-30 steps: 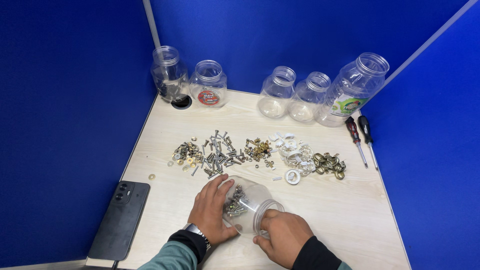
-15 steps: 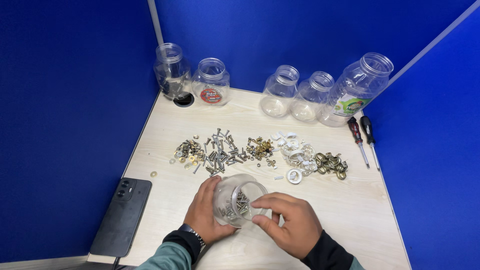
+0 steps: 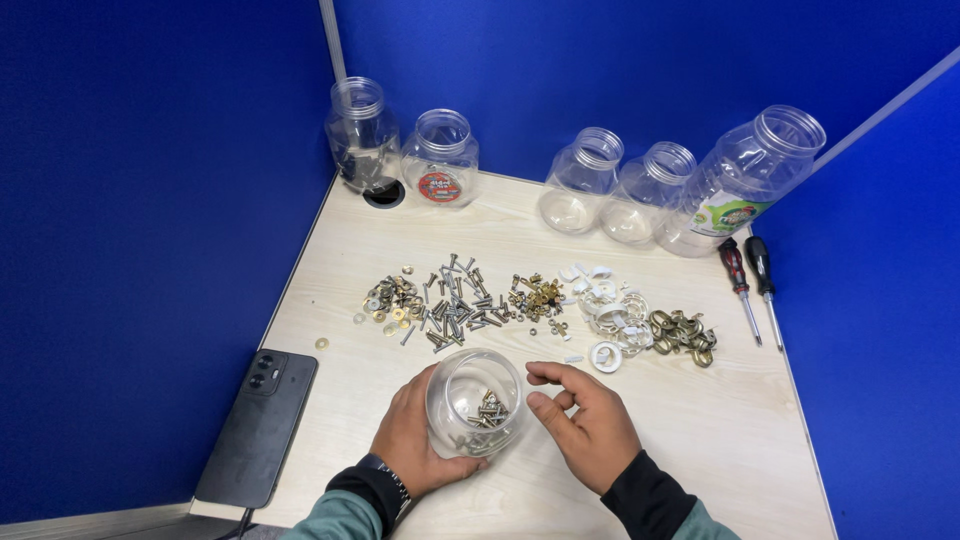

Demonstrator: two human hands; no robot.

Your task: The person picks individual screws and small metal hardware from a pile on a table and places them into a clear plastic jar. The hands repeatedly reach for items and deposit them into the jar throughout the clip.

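Note:
My left hand (image 3: 412, 440) grips a small clear plastic jar (image 3: 474, 402) standing upright on the light wooden table (image 3: 700, 430), mouth facing up. A few screws and nuts lie at the bottom of the jar. Just right of the jar my right hand (image 3: 588, 422) rests on the table, fingers loosely curled toward the rim and holding nothing. Beyond the hands lie sorted heaps: brass washers (image 3: 388, 298), grey screws (image 3: 457, 304), small brass nuts (image 3: 537, 294), white plastic clips (image 3: 604, 300) and bronze hooks (image 3: 682, 333).
Several empty clear jars line the back edge, two at the left (image 3: 440, 158) and three at the right (image 3: 742, 184). Two screwdrivers (image 3: 748, 288) lie at the right edge. A black phone (image 3: 258, 426) with a cable lies at the front left. Blue partitions wall in the table.
The jar was lying tilted between both hands; now it stands upright in my left hand. My right hand has come off the jar and drawn slightly to the right.

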